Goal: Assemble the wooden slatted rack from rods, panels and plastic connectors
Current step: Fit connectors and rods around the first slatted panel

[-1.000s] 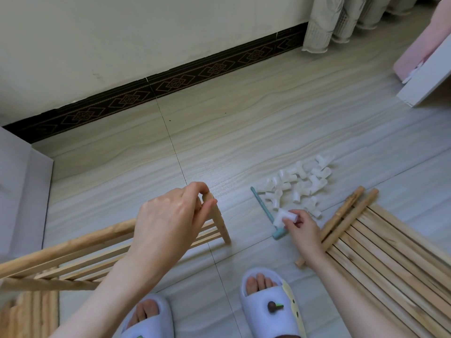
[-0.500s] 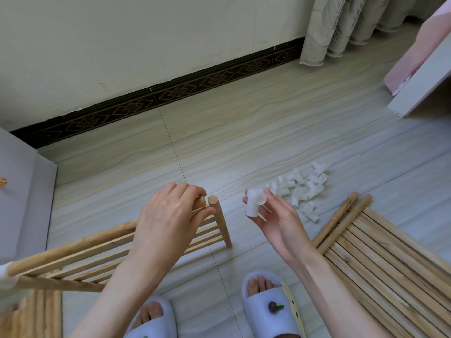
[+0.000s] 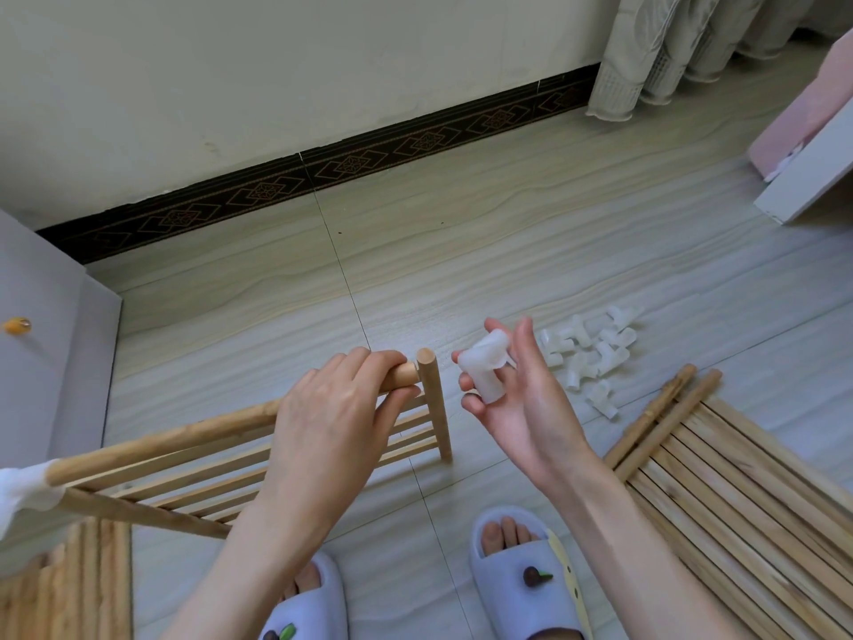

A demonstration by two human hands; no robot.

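Listing left to right: 1 fitted white connector (image 3: 21, 489) caps the far-left end of the slatted panel (image 3: 221, 473), which stands tilted on edge on the floor (image 3: 461, 233); below it, part of another slatted piece (image 3: 64, 579) lies flat. The panel is bare wood, judged light and stiff, its thin slats the weak part, so the thick top rail (image 3: 157, 438) is the sound place to hold. The left hand (image 3: 332, 418) does so, fingers curled over the rail close to its free end, just beside the upright end rod (image 3: 434, 404). The right hand (image 3: 512, 394), palm up, holds 1 translucent plastic connector (image 3: 484, 364), lightly grasped between the fingertips near the rod's top but apart from it. It is judged light, smooth and slightly yielding, likely to slip in a loose grip; best held by its body with the socket mouths left free. Further right, a loose heap of spare connectors (image 3: 595, 353) lies on the floor, in no container. At far right, 2 loose rods (image 3: 664, 418) rest on a flat slatted panel (image 3: 747, 515). No container is in view.
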